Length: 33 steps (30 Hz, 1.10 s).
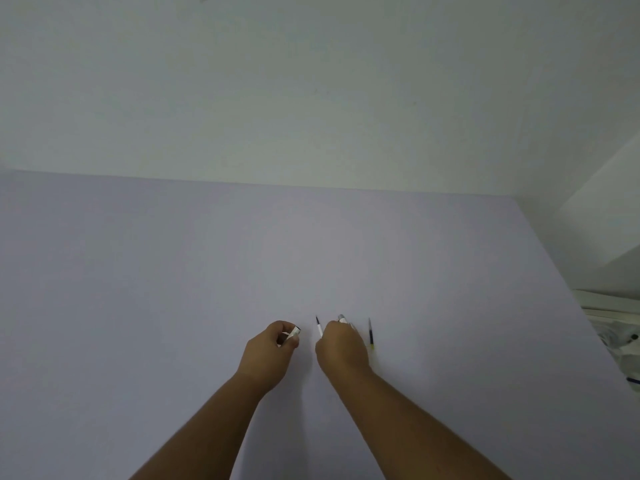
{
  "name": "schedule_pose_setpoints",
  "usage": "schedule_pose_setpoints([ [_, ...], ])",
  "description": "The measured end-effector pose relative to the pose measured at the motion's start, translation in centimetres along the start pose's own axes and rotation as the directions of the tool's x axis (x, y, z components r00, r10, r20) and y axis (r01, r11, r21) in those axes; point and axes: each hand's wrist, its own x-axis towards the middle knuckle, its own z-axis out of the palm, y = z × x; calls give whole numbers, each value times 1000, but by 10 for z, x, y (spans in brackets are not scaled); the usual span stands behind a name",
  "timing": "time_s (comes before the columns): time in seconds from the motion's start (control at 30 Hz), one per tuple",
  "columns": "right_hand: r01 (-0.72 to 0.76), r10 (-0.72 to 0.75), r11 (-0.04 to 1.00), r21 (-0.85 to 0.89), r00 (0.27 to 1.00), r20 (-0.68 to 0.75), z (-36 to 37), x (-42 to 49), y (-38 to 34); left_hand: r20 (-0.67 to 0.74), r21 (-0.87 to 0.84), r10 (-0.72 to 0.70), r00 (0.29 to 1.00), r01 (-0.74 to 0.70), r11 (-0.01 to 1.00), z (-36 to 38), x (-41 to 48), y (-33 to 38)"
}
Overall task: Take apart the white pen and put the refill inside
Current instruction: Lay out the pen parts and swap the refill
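The left hand point(273, 355) hovers over the counter point(138, 289), fingers curled around a short white pen section point(294, 332). Just right of it, the right hand point(341, 348) has its fingers closed on the pen barrel point(342, 319) and a thin refill point(318, 327). Right of that hand, a second refill point(370, 332) lies on the pale lilac counter. A white wall point(311, 81) stands behind.

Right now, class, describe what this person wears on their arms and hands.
Nothing shows: the left forearm and right forearm are bare, with no sleeves in view. The left hand and right hand show no gloves, watch or bracelets.
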Motion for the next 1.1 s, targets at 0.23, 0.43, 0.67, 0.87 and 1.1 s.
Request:
schedule_pose_setpoints([
  [0.23, 1, 111, 777, 630, 984, -138, -36, 2, -1, 39, 14, 12, 999, -12, 1000, 2, -2, 8],
  [0.43, -9, 113, 636, 771, 990, -81, -43, -6, 7, 45, -16, 49, 998, -49, 999, 10, -7, 27],
  [0.67, 1, 60, 566, 824, 997, -42, -50, -15, 16, 59, -44, 90, 994, -88, 995, 15, -12, 41],
  [0.87, 68, 29, 581, 811, 994, -104, -73, -8, 25, 73, -18, 126, 989, -125, 992, 22, -14, 51],
  [1.1, -14, -9, 540, 841, 1000, 22, -74, -6, 31, 110, -76, 147, 983, -139, 987, 24, -13, 59],
])
